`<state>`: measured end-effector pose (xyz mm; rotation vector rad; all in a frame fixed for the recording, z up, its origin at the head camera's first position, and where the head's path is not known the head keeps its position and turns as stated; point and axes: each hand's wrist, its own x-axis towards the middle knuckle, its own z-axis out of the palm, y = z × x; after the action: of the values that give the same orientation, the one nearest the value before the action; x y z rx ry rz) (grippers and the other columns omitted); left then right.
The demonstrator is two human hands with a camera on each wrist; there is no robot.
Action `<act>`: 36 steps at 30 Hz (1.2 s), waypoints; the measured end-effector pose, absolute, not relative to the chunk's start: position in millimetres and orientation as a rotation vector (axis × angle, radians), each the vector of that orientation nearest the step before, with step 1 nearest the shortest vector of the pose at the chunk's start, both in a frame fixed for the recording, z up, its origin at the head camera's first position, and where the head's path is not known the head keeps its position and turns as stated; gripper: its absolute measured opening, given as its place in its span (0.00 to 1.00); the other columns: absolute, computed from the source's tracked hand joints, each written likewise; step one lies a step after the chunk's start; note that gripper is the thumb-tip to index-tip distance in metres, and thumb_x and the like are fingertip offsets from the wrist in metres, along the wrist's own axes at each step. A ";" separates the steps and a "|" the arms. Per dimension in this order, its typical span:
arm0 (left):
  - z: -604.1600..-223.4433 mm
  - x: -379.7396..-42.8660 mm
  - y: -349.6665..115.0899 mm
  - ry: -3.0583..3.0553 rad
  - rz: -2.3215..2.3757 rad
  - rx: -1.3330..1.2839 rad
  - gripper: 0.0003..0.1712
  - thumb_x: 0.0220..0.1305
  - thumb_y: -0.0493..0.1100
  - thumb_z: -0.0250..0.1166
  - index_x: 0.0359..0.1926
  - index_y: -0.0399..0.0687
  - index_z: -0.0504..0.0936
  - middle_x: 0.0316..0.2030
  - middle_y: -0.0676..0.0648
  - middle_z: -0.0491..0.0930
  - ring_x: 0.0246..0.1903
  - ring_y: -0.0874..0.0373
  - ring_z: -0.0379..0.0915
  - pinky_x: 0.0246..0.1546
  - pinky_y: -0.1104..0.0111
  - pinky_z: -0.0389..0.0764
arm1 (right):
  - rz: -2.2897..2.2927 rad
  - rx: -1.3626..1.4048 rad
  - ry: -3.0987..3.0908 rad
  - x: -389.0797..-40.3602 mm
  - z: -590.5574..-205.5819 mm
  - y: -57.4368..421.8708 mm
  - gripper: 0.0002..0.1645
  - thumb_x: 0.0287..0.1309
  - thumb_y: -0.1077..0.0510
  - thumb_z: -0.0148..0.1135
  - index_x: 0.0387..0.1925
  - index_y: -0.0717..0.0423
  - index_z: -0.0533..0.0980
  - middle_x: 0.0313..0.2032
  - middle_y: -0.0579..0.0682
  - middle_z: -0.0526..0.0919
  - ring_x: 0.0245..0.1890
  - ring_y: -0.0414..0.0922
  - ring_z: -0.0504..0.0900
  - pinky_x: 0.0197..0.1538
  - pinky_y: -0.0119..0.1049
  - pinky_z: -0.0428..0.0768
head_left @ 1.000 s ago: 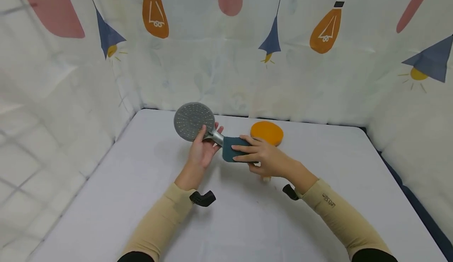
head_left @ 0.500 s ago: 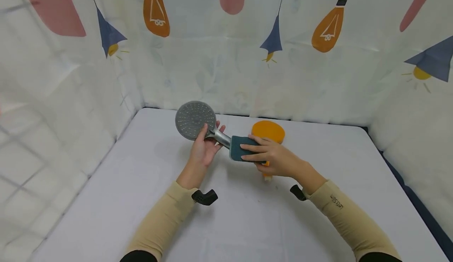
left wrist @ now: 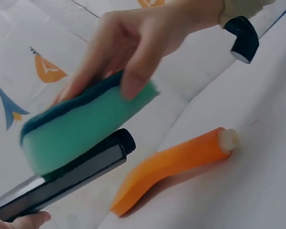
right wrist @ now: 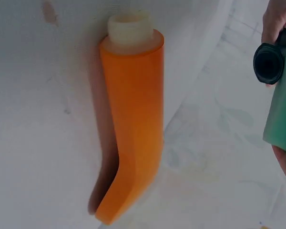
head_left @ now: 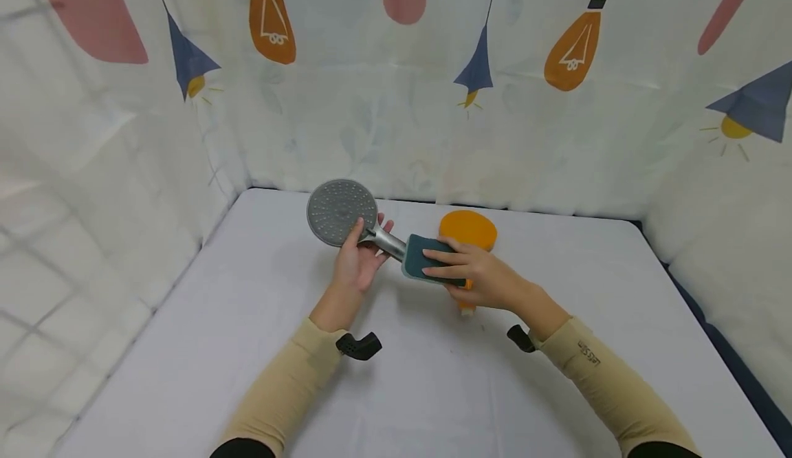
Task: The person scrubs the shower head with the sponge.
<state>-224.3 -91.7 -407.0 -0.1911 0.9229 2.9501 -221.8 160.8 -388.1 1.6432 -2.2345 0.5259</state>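
Observation:
A grey shower head (head_left: 342, 212) is held above the table by my left hand (head_left: 355, 265), which grips it at the neck below the round spray face. My right hand (head_left: 482, 276) holds a green sponge (head_left: 416, 258) with a dark top layer. In the left wrist view the sponge's light green side lies along the shower head's handle (left wrist: 81, 179), close to its threaded dark end. An orange shower head (head_left: 467, 227) lies on the table behind my right hand; its bent handle and pale threaded end show in the right wrist view.
The white table (head_left: 421, 389) spreads under both hands. Printed cloth walls (head_left: 383, 128) with bulbs and lamps stand along its back and sides. Black wrist devices (head_left: 359, 346) stick out from both sleeves.
My right hand and the sponge have slid right along the handle toward its end, then tilted slightly. My left hand and the grey shower head have stayed nearly in place.

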 end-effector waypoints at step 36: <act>-410.5 -227.1 -97.8 0.791 2.881 -0.332 0.37 0.84 0.48 0.46 0.82 0.56 0.37 0.71 0.39 0.62 0.74 0.41 0.55 0.73 0.43 0.49 | 0.529 1.747 -2.270 -216.6 -393.9 177.7 0.34 0.48 0.66 0.80 0.60 0.51 0.83 0.64 0.54 0.78 0.69 0.65 0.69 0.62 0.58 0.75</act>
<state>-227.1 -97.8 -410.5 -0.3316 0.7906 2.8808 -216.6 177.7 -393.9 1.7473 -2.2703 0.5293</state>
